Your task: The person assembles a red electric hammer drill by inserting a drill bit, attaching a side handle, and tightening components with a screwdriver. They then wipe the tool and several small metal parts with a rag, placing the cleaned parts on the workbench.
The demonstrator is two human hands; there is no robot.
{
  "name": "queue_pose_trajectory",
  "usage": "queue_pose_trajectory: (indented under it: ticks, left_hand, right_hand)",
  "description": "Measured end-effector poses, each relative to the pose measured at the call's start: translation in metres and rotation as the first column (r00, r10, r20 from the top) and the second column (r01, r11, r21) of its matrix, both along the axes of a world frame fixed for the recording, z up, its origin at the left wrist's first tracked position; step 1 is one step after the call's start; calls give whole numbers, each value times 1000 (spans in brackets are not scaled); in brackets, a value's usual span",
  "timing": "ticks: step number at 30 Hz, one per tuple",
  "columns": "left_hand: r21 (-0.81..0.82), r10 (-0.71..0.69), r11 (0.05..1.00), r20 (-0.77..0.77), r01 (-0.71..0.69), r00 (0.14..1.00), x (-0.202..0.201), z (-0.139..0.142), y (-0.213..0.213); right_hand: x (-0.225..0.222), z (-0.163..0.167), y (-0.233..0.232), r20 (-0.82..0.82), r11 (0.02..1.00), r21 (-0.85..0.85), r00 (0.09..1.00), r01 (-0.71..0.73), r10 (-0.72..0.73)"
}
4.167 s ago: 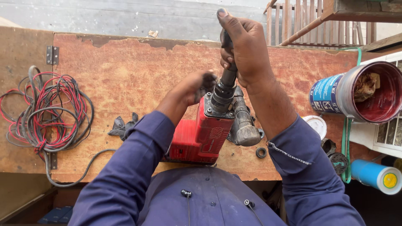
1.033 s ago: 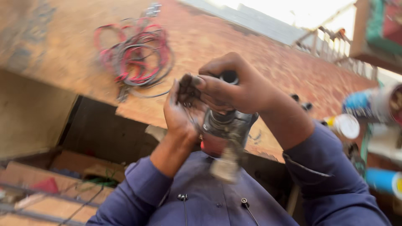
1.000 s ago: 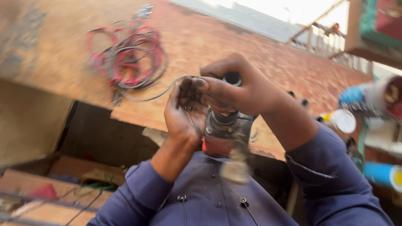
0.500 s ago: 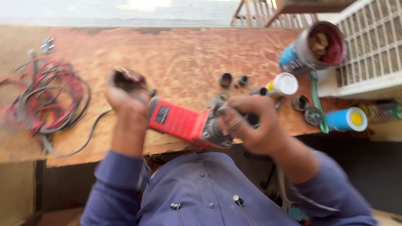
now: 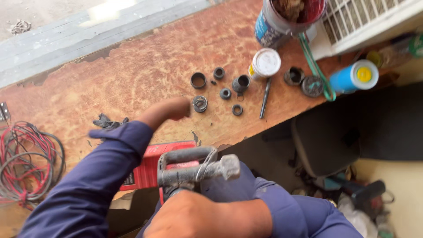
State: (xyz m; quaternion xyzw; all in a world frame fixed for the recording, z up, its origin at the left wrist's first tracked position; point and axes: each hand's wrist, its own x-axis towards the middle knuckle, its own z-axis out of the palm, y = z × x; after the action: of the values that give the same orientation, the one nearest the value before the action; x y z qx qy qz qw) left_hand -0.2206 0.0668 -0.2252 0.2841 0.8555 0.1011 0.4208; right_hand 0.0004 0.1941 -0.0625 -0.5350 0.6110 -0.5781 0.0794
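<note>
A red power tool with a grey side handle lies at the near edge of the worn wooden bench, hanging partly over my lap. My right hand grips its front end from below the handle. My left hand is stretched out over the bench, blurred, fingers curled, right next to a dark metal ring. Several more black rings and bushings lie scattered just beyond it. Whether the left hand holds anything is not visible.
A coil of red and grey cable lies at the left. A dark rag sits by my left sleeve. At the back right stand a paint can, a white-lidded jar, a thin metal rod and a blue tube with a yellow cap.
The view swung right and down. The tool has gone from upright in both hands to lying at the bench edge. My left hand left it and reached toward the rings.
</note>
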Motion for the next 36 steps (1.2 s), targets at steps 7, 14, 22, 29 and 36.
queue_pose_trajectory:
  ticks: [7, 14, 22, 29, 36]
  left_hand:
    - [240, -455, 839, -182, 488, 872, 18, -38, 77]
    - [182, -412, 799, -527, 573, 743, 26, -81, 95]
    - [111, -434, 802, -568, 587, 700, 23, -90, 103]
    - [179, -390, 800, -571, 573, 722, 25, -81, 98]
    - [531, -15, 785, -499, 319, 867, 15, -20, 75]
  right_hand:
    - [7, -28, 4, 9, 975, -55, 977, 214, -214]
    - [62, -88, -29, 278, 961, -65, 930, 268, -241]
    - [66, -87, -38, 234, 943, -61, 923, 329, -306]
    - [75, -94, -48, 402, 969, -77, 896, 237, -187]
    - [77, -90, -39, 255, 968, -38, 940, 246, -229]
